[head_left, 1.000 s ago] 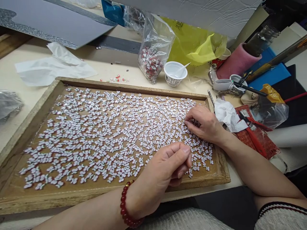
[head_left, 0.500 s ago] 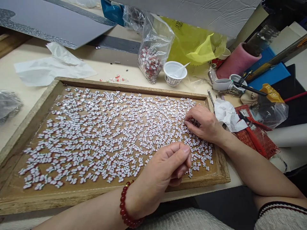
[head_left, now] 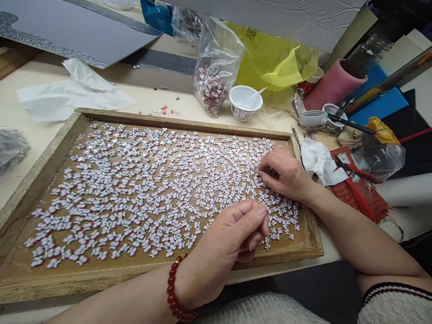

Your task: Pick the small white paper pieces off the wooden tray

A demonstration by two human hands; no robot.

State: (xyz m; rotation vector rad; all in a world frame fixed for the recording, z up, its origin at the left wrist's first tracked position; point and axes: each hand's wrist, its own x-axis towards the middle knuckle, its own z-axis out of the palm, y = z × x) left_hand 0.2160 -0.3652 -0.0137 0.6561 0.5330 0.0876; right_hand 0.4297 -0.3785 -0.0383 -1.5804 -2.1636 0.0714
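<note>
A shallow wooden tray (head_left: 43, 166) lies in front of me, its floor covered with several small white and pale pink petal-shaped pieces (head_left: 145, 189). My left hand (head_left: 222, 252), with a red bead bracelet on the wrist, hovers over the tray's near right part with its fingers curled in and thumb pressed to them; what they hold is hidden. My right hand (head_left: 286, 173) rests on the pieces near the tray's right edge, its fingers bent and pinched together on a small cluster of the pieces.
Behind the tray stand a clear bag of red and white pieces (head_left: 214, 85), a white cup with a spoon (head_left: 245, 101), a yellow bag (head_left: 273, 63) and a pink roll (head_left: 332, 85). Red-handled pliers (head_left: 354, 184) and crumpled tissue (head_left: 317, 157) lie to the right. White plastic (head_left: 70, 92) lies far left.
Both hands keep their place and pose; only the view has shifted very slightly.
</note>
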